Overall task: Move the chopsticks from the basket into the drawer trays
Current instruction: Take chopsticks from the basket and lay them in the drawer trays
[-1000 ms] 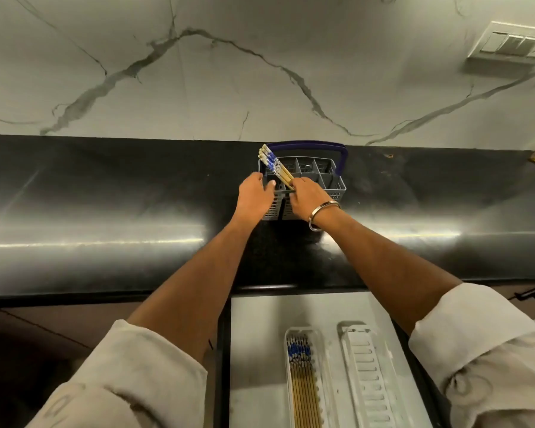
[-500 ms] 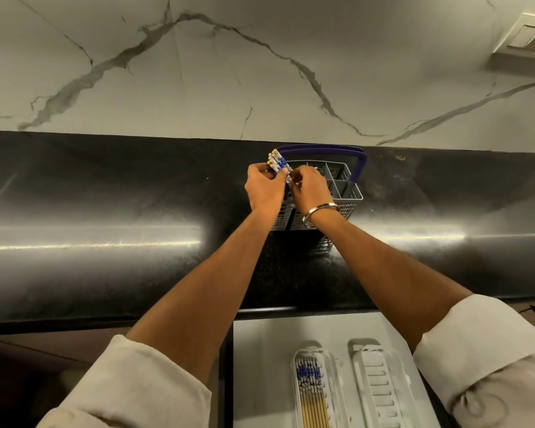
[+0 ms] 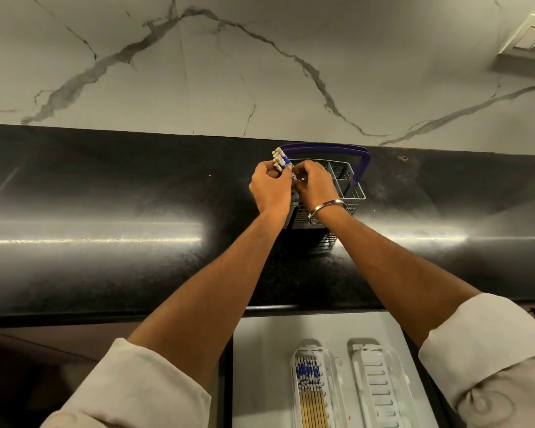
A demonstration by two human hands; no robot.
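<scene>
a: how far along?
b: left tray (image 3: 312, 393) at 6 o'clock is loaded, right tray (image 3: 380, 387) bare.
a: and the hands?
b: left hand (image 3: 271, 189) closes its grip on the chopsticks (image 3: 280, 160) above the basket (image 3: 349, 186) at 12; right hand (image 3: 317, 188) pinches them too.

A basket (image 3: 348, 183) is set on the counter (image 3: 105, 211) at frame centre, against the wall (image 3: 229, 72). Below, at lower right, two trays (image 3: 380, 387) are laid side by side in the drawer (image 3: 260, 366); chopsticks (image 3: 311, 393) are held in the left one.

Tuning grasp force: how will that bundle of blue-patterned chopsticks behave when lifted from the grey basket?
The blue-patterned chopsticks look thin, straight and stiff, probably light. Being several loose sticks pinched in the left hand, some could slip or fan apart. The grey basket looks light and may shift.
</scene>
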